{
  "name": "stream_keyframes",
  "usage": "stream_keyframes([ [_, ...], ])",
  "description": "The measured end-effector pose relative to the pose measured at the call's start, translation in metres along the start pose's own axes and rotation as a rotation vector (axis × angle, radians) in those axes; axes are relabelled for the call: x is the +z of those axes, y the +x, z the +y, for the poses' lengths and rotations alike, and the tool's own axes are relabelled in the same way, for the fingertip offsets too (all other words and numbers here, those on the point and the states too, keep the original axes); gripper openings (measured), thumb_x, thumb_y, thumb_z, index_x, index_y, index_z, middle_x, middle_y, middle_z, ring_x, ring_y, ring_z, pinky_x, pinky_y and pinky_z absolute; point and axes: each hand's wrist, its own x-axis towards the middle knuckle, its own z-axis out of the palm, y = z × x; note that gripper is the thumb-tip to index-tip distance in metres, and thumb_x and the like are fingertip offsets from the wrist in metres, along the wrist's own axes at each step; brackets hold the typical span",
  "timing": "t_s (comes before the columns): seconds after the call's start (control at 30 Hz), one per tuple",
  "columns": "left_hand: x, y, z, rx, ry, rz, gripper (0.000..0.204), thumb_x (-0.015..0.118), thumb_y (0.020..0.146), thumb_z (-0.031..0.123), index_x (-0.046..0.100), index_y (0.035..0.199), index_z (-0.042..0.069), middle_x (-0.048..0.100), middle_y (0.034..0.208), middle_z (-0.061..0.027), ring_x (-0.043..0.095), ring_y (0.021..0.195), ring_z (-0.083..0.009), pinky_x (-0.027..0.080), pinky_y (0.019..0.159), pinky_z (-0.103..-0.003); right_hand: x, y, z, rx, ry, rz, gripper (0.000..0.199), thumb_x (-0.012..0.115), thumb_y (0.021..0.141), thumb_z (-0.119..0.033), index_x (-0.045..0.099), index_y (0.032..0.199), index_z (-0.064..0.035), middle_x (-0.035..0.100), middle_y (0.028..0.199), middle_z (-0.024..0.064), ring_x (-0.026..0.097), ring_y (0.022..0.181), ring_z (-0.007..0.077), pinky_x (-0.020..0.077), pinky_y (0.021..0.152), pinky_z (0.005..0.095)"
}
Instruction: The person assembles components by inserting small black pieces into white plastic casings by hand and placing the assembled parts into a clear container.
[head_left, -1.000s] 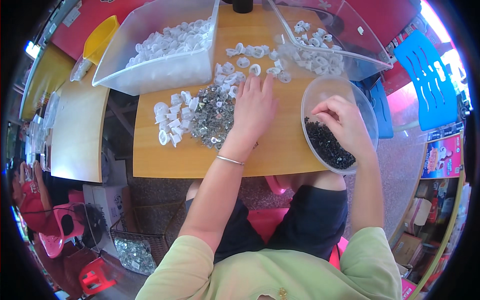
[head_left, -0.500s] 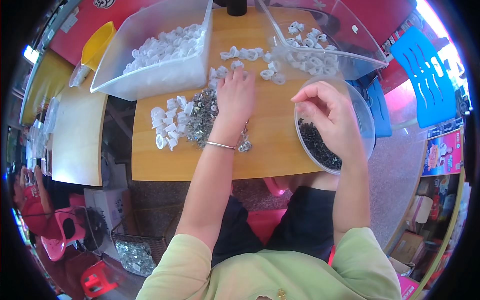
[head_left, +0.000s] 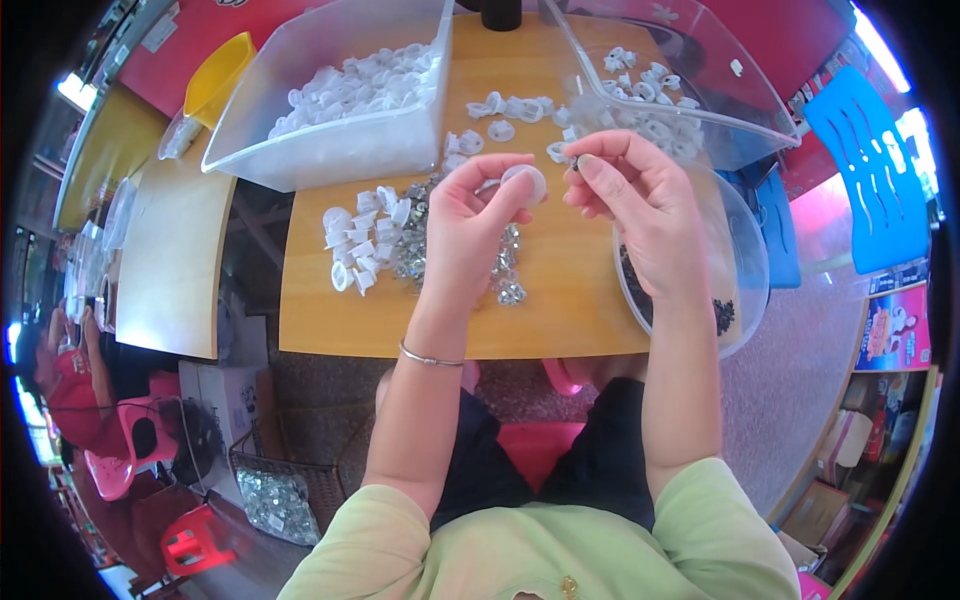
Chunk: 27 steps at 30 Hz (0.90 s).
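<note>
Pink poster (head_left: 893, 330) at 3 o'clock | left hand (head_left: 470, 215) pinches white cap (head_left: 525, 183) | right hand (head_left: 640, 205) pinches small dark piece (head_left: 572, 158), just right of cap

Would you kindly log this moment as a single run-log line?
left hand: holds white plastic cap | right hand: pinches small dark part beside cap | both raised above wooden table

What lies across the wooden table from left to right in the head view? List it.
Loose white plastic caps → pile of small metal pieces → left hand holding a white cap → right hand → round clear bowl with small dark pieces.
</note>
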Motion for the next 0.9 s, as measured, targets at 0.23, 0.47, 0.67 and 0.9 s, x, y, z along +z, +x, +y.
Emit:
stream_keyframes([
  [0.23, -0.025, -0.004, -0.010, -0.185, -0.431, -0.077, 0.028, 0.049, 0.090, 0.009, 0.054, 0.115, -0.003, 0.061, 0.101, -0.0092, 0.062, 0.086, -0.0134, 0.052, 0.077, -0.023, 0.019, 0.018, 0.022, -0.011, 0.046, 0.005, 0.013, 0.050, 0.088, -0.006, 0.057, 0.098, 0.0010, 0.061, 0.082, 0.0038, 0.057, 0.073, 0.0070, 0.0458, 0.064, 0.0196],
  [0.47, -0.036, -0.003, -0.010, -0.196, -0.465, -0.161, 0.032, 0.048, 0.092, 0.014, 0.050, 0.119, -0.003, 0.059, 0.105, -0.0107, 0.061, 0.090, -0.0163, 0.052, 0.081, -0.026, 0.023, 0.026, 0.033, -0.094, -0.045, -0.003, 0.013, 0.053, 0.086, -0.001, 0.058, 0.098, 0.0015, 0.062, 0.085, 0.0044, 0.056, 0.072, 0.0066, 0.0475, 0.065, 0.0194],
  [0.67, -0.047, -0.005, -0.009, -0.172, -0.538, -0.180, 0.032, 0.047, 0.092, 0.013, 0.048, 0.120, -0.003, 0.058, 0.107, -0.0113, 0.060, 0.094, -0.0180, 0.052, 0.083, -0.027, 0.028, 0.011, 0.035, -0.057, -0.030, 0.013, 0.012, 0.055, 0.086, -0.003, 0.057, 0.097, 0.0014, 0.063, 0.082, 0.0050, 0.057, 0.070, 0.0070, 0.0471, 0.065, 0.0192],
  [0.9, -0.054, -0.008, -0.011, -0.144, -0.521, -0.230, 0.034, 0.053, 0.088, 0.007, 0.049, 0.120, -0.001, 0.057, 0.110, -0.0099, 0.058, 0.099, -0.0172, 0.050, 0.086, -0.028, 0.029, 0.006, 0.038, -0.138, -0.027, 0.053, 0.010, 0.055, 0.087, -0.004, 0.052, 0.096, 0.0003, 0.063, 0.081, 0.0056, 0.057, 0.069, 0.0072, 0.0466, 0.064, 0.0190],
])
